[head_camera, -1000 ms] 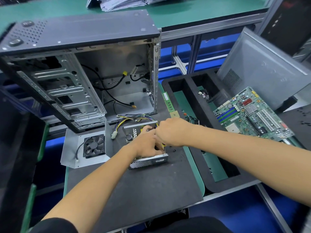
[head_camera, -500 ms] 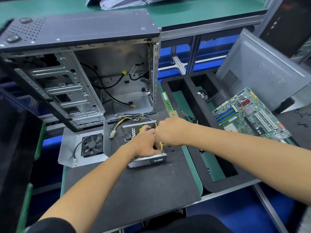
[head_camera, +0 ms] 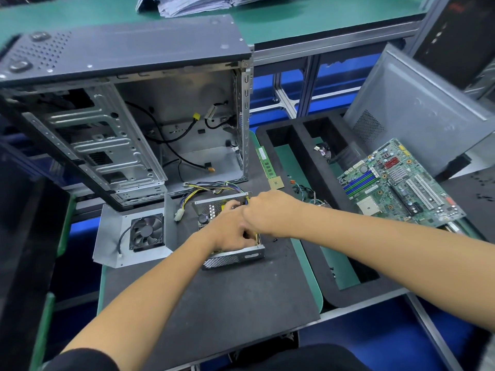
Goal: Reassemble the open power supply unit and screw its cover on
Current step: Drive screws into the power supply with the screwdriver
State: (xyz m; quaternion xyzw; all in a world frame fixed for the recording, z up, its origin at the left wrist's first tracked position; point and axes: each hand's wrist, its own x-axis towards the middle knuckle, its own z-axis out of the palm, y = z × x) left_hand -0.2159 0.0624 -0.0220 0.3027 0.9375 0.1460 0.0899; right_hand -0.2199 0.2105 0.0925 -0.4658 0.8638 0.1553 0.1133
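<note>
Open power supply unit (head_camera: 230,231) sits mid-bench, near the computer case (head_camera: 128,124). Left hand (head_camera: 230,231) and right hand (head_camera: 263,210) reach inside it; fingers hidden, grasp unclear. Risk: wire bundle (head_camera: 211,190) gets pinched when cover (head_camera: 128,236) goes on.

Both hands' fingers hidden inside power supply unit (head_camera: 230,257); grip unclear.
</note>
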